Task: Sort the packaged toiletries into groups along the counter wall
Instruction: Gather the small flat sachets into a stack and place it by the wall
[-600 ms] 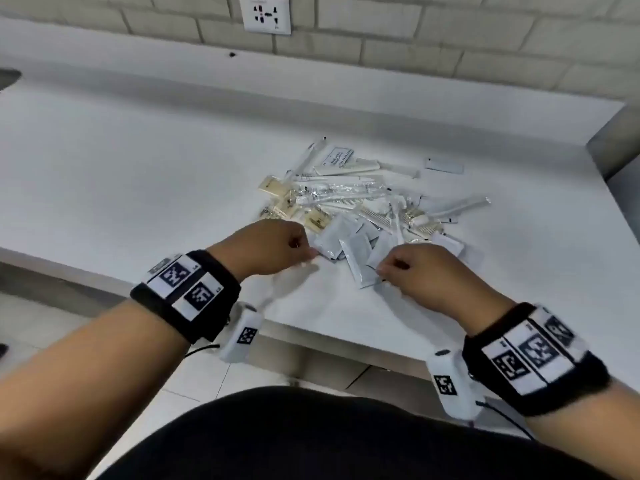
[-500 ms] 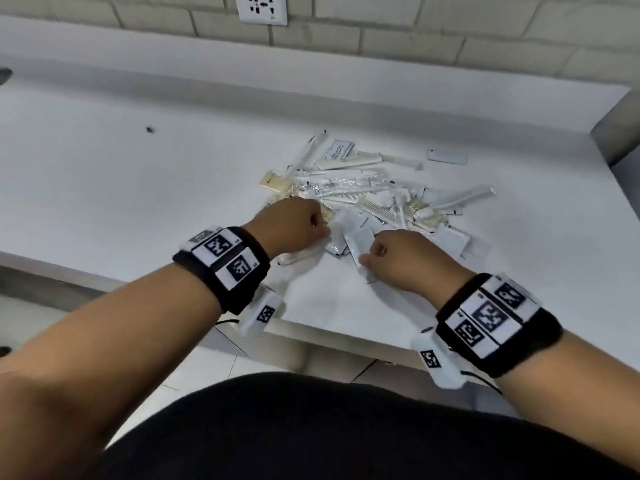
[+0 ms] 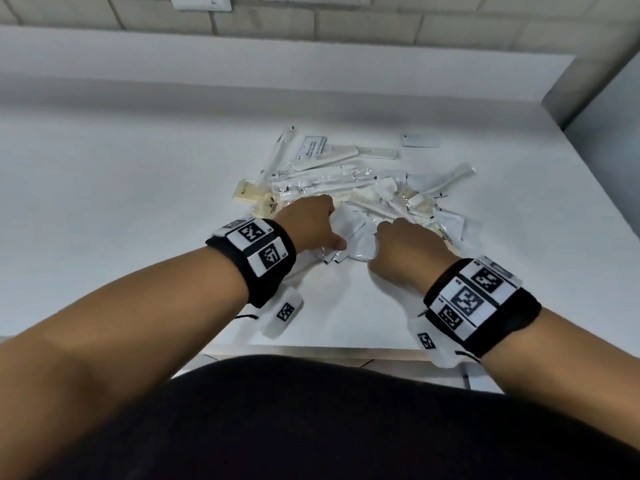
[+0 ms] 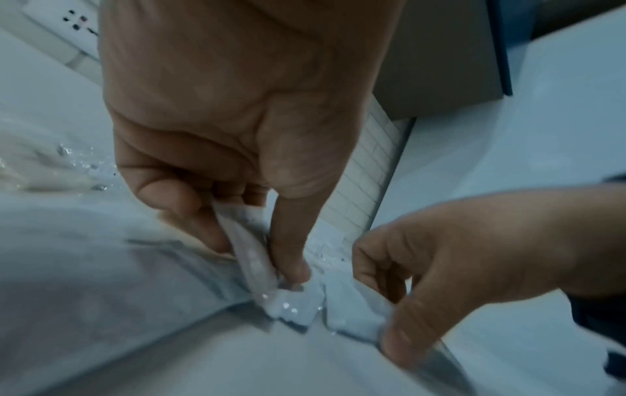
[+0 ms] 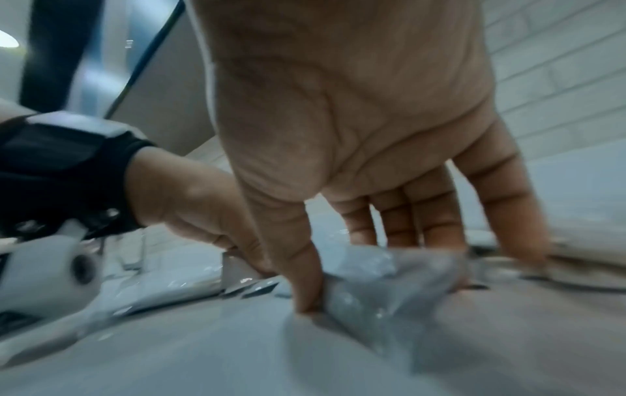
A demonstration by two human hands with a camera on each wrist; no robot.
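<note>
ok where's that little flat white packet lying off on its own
In the head view, the flat white packet lies alone on the counter, at the far right of the pile of toiletries, toward the wall.

— What carries it all?
— A white counter [image 3: 138, 188], running back to a white ledge under a brick wall.
— And on it?
— One loose pile [image 3: 353, 181] of wrapped toiletries near the middle: white combs, long clear-wrapped sticks, flat white sachets [image 3: 349, 226] at the near edge, yellowish packets [image 3: 247, 195] at the left. One small white packet [image 3: 420, 141] lies apart, nearer the wall.
</note>
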